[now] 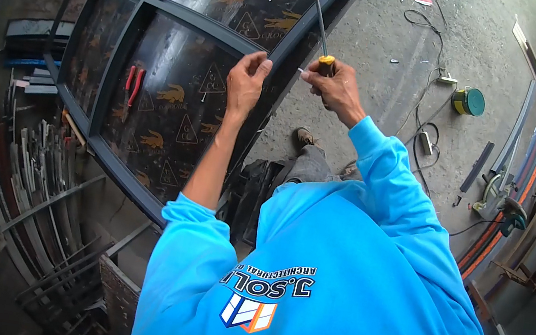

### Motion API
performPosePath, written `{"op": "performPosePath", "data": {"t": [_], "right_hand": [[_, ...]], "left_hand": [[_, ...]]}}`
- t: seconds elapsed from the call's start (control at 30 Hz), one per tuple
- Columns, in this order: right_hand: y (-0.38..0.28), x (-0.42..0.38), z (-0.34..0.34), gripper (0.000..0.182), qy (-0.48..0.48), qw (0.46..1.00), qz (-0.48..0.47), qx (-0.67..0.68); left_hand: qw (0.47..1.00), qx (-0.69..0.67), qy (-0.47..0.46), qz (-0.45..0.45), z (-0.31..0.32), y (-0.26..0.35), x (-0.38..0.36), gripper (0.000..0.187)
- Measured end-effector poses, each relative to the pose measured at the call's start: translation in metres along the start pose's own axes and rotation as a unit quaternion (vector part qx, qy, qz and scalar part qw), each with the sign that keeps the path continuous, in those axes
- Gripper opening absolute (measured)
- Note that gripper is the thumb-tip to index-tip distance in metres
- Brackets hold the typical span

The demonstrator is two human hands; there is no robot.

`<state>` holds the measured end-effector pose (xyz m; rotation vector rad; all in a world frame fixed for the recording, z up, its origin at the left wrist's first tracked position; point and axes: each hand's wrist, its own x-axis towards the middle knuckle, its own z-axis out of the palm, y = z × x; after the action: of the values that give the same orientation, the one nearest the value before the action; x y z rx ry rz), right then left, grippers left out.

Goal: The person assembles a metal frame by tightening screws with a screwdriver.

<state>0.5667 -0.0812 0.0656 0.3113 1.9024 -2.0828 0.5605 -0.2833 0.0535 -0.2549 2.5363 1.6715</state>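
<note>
Screwdriver [326, 66] and small pale piece [301, 70] gripped in right hand [343, 94], upper centre; left hand [244, 90] with fingertips drawn together by metal frame [199, 25], contents unclear. Best to pinch lightly, keeping tool tip clear.

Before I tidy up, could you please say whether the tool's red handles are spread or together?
Spread: dark panel shows between the red handles.

Top of frame [199, 25] cut off, piece [301, 70] at right hand [340, 89] too small to identify
</note>
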Motion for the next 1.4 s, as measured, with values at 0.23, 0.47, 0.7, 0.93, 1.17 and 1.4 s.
{"op": "performPosePath", "data": {"t": [0.23,0.47,0.7,0.93,1.17,1.4], "right_hand": [[0.023,-0.066,-0.032,0.025,0.027,0.981,-0.133,-0.139],[0.04,-0.132,-0.112,0.048,0.007,0.972,-0.061,-0.226],[0.051,-0.215,-0.157,0.054,-0.045,0.998,-0.037,-0.002],[0.056,-0.227,-0.17,0.047,-0.087,0.995,0.044,0.023],[0.049,-0.214,-0.165,0.044,-0.122,0.992,0.012,-0.005],[0.064,-0.167,-0.117,0.046,-0.139,0.976,-0.062,-0.158]], "left_hand": [[0.79,-0.551,-0.042,-0.264,0.084,0.02,-0.102,0.032],[0.788,-0.553,0.043,-0.266,0.101,0.005,-0.109,0.02],[0.849,-0.496,0.026,-0.18,0.116,0.015,-0.121,0.016],[0.864,-0.473,-0.022,-0.171,0.119,0.018,-0.127,0.015],[0.906,-0.391,-0.034,-0.162,0.104,0.027,-0.121,0.015],[0.935,-0.341,0.067,-0.064,0.074,0.004,-0.117,0.015]]}}
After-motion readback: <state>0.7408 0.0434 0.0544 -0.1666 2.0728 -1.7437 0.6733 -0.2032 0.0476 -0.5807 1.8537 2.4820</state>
